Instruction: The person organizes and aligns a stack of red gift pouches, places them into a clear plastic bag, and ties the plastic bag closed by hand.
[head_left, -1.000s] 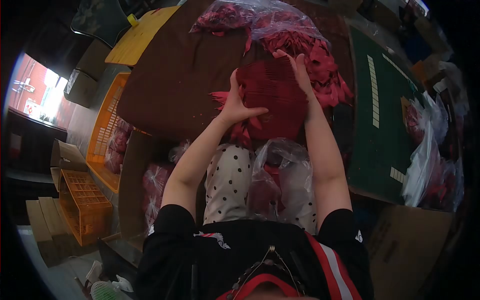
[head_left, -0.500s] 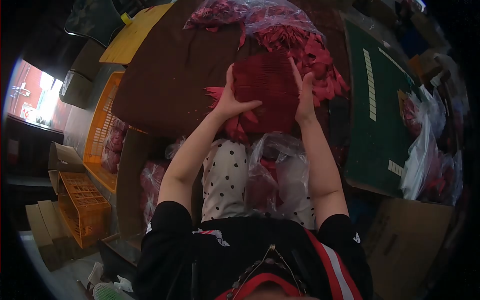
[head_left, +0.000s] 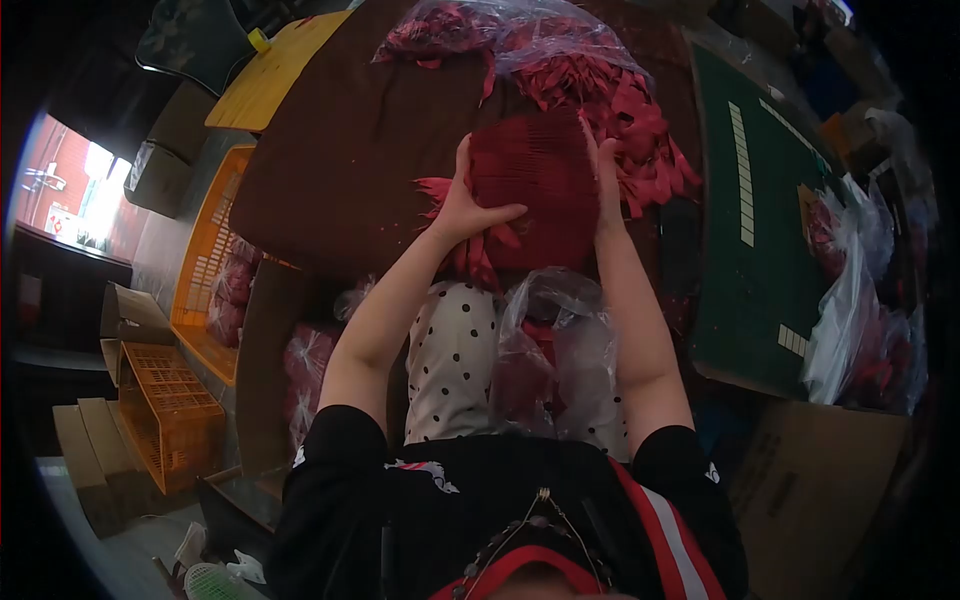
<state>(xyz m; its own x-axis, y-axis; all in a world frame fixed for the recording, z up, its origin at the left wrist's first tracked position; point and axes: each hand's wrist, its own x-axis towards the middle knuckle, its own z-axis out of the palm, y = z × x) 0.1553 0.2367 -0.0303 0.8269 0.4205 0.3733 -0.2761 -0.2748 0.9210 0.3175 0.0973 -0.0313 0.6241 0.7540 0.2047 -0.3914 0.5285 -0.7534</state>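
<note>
Between my two hands is a thick, squarish stack of dark red thin layers [head_left: 535, 190], with fine ridges across its upper part. My left hand [head_left: 468, 205] grips its left side, thumb laid over the front face and fingers around the edge. Along the right side presses my right hand [head_left: 606, 185], its fingers partly hidden behind the stack. Loose red pieces [head_left: 480, 258] with pointed ends stick out below and left of the stack. Beyond it lies a heap of red strips [head_left: 640, 135], spilling from a clear plastic bag [head_left: 570, 35]. Whether the layers are paper or cloth, I cannot tell.
A dark brown cloth covers the table [head_left: 330, 170]. To the right stands a green board [head_left: 720, 290] with rows of pale tiles. An open plastic bag [head_left: 550, 300] hangs at my lap. Orange crates [head_left: 170, 415] and cardboard boxes [head_left: 90, 450] stand on the left.
My right hand's thumb has drawn in closer against the stack's right side. The stack stays between both hands at nearly the same spot, and the whole view has shifted slightly.
</note>
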